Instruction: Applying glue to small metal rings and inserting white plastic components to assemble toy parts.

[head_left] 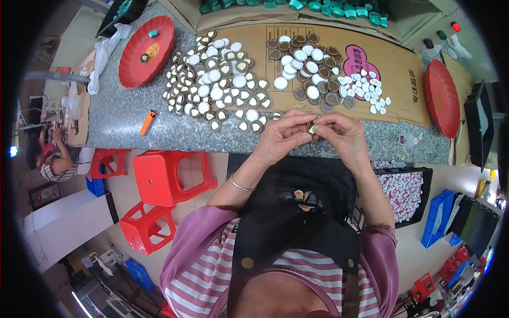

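Note:
Near the counter's front edge, my left hand [282,137] and my right hand [342,133] meet, both closed in a pinch. Between their fingertips is a small dark scalloped disc [311,128] with a pale part on it; the fingers cover much of it. Just beyond the hands lies a pile of brown and white scalloped discs [313,66] on flattened cardboard. To its right are loose small white pieces [366,89]. A wide spread of scalloped discs with cream-coloured insets [212,79] lies to the left, partly on the cardboard and partly on the bare counter.
A red fluted tray [130,63] with two small pieces stands at the left; another red tray [442,98] is at the right. An orange lighter [148,122] and a small clear bottle [408,139] lie on the grey counter [116,114]. Green fluted cups [326,9] fill the shelf behind.

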A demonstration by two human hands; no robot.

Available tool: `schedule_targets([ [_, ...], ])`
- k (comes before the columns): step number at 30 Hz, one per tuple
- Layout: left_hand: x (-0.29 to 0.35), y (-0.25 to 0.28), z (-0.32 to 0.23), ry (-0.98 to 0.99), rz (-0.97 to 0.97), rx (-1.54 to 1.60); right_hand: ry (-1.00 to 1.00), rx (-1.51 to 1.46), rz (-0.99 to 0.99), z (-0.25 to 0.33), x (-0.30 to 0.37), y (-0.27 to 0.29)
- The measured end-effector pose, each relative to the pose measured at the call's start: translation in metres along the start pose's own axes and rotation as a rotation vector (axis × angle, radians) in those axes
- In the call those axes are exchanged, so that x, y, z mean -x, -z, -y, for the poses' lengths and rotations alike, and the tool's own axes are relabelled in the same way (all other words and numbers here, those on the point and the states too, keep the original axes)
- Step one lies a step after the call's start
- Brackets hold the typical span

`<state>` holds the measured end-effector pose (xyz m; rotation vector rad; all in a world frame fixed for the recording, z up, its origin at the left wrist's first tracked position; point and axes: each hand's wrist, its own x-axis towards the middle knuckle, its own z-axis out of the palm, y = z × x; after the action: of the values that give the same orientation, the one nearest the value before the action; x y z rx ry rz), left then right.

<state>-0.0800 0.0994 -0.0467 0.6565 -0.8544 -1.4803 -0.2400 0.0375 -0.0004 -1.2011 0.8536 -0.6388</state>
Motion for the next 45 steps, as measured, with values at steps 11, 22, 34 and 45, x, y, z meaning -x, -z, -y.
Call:
schedule_targets([
  [11,0.0,-0.001,0.0,-0.026,-0.009,-0.027,0.028,0.016,-0.052,0.0,0.003,-0.006],
  [22,-0.001,-0.007,0.002,0.001,-0.116,-0.072,0.495,0.556,-0.285,-0.004,0.009,-0.021],
  [34,0.0,-0.017,0.003,-0.016,-0.229,-0.08,0.316,0.043,-0.343,-0.038,0.013,-0.027],
  [45,0.003,-0.019,-0.002,0.105,-0.262,-0.014,0.265,0.036,-0.225,-0.037,0.008,-0.013],
])
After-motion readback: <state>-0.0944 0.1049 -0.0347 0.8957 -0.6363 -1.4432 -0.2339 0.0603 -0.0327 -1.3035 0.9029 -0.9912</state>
